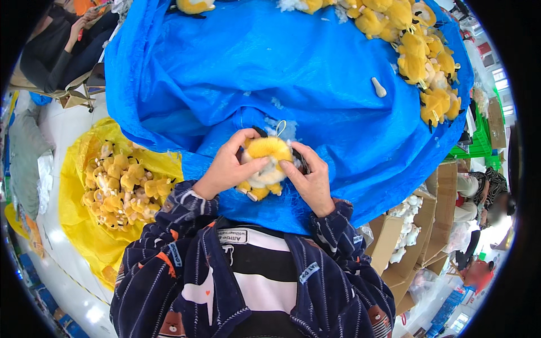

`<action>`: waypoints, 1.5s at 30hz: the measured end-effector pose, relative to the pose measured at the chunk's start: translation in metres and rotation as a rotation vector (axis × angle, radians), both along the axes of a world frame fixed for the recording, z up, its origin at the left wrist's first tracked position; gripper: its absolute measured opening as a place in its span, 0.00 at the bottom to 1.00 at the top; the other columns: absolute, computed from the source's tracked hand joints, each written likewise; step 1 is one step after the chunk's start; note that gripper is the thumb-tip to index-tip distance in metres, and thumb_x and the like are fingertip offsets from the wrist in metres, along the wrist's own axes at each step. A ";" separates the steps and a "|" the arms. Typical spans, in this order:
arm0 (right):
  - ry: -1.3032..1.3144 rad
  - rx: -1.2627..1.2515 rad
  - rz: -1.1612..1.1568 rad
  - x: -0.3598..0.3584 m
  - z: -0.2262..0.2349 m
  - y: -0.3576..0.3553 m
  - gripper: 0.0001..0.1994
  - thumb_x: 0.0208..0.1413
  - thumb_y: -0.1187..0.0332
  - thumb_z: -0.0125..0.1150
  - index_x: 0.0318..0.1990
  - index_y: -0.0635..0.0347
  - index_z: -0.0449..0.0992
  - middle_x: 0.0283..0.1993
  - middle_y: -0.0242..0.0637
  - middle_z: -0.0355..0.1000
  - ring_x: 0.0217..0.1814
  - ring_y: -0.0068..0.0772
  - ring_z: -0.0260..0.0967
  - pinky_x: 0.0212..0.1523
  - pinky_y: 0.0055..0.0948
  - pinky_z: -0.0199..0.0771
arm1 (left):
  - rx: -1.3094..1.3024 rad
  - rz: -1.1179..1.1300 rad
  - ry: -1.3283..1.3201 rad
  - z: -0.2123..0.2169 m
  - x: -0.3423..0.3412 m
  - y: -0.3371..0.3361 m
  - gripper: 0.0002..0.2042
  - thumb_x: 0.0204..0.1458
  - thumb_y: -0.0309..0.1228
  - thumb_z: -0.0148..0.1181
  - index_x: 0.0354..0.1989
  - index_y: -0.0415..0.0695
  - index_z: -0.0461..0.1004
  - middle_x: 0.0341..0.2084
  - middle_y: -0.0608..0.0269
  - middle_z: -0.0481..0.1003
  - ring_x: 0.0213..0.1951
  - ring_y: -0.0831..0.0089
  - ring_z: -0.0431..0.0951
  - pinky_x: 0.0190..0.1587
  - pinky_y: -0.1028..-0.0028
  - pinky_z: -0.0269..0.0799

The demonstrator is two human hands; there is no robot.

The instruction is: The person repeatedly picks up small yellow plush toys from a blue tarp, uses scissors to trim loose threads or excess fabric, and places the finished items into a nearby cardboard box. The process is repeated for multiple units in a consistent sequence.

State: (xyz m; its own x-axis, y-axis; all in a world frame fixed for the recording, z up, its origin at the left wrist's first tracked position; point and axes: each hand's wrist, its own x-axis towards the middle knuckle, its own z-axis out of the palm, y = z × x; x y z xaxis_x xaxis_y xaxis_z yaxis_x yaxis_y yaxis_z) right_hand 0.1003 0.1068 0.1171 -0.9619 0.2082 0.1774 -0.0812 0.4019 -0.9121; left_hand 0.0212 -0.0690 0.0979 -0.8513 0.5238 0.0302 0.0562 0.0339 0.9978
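Note:
A small yellow and white plush toy with a thin cord loop on top is between my two hands, just above the near edge of the blue sheet. My left hand grips its left side, the thumb pressed on the white front. My right hand holds the right side, with its thumb also on the front. Dark bits stick out at both sides of the toy, partly covered by my fingers. Tufts of white stuffing lie on the sheet right behind it.
Similar yellow plush toys are heaped along the sheet's far right edge. A small pale peg-shaped object lies nearby. At the left, a yellow sheet bears more toys. Cardboard boxes stand at the right. A seated person is far left.

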 end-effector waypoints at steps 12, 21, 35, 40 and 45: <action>-0.200 0.035 0.354 -0.039 0.021 0.018 0.08 0.51 0.68 0.61 0.34 0.65 0.77 0.26 0.35 0.73 0.25 0.21 0.67 0.25 0.21 0.65 | -0.186 0.071 0.454 -0.003 0.008 0.012 0.19 0.33 0.19 0.61 0.39 0.40 0.68 0.31 0.53 0.71 0.35 0.55 0.74 0.37 0.68 0.70; -0.175 0.363 -0.118 -0.013 0.011 0.060 0.18 0.49 0.64 0.64 0.45 0.66 0.73 0.33 0.43 0.74 0.33 0.29 0.73 0.35 0.26 0.72 | -0.171 0.175 0.382 -0.005 -0.010 0.003 0.12 0.35 0.20 0.58 0.33 0.38 0.71 0.31 0.54 0.70 0.34 0.56 0.72 0.36 0.69 0.68; -0.169 0.124 0.063 -0.004 -0.024 -0.029 0.17 0.42 0.68 0.61 0.41 0.65 0.69 0.31 0.50 0.72 0.32 0.46 0.74 0.33 0.33 0.73 | -0.586 0.117 0.397 -0.026 -0.008 0.001 0.19 0.36 0.25 0.61 0.41 0.40 0.70 0.41 0.47 0.70 0.39 0.52 0.73 0.37 0.65 0.70; -0.137 -0.112 -0.030 -0.001 -0.022 -0.021 0.15 0.43 0.71 0.59 0.40 0.66 0.70 0.30 0.44 0.73 0.32 0.32 0.74 0.34 0.27 0.72 | -0.095 -0.023 -0.041 -0.017 -0.017 -0.006 0.24 0.44 0.24 0.61 0.51 0.40 0.64 0.42 0.55 0.71 0.44 0.66 0.73 0.44 0.70 0.70; -0.132 -0.281 0.066 -0.004 -0.025 -0.007 0.17 0.43 0.71 0.58 0.43 0.67 0.68 0.37 0.43 0.73 0.38 0.28 0.72 0.38 0.25 0.72 | 0.135 -0.018 -0.202 -0.035 -0.003 -0.007 0.34 0.43 0.29 0.67 0.58 0.37 0.57 0.44 0.56 0.70 0.46 0.72 0.71 0.50 0.74 0.68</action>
State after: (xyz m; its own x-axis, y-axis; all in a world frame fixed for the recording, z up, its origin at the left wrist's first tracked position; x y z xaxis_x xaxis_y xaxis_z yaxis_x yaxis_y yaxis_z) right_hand 0.0967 0.0994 0.0921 -0.9858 0.1679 -0.0056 0.0278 0.1305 -0.9911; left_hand 0.0179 -0.0757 0.0626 -0.8379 0.5414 -0.0692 -0.1456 -0.0994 0.9843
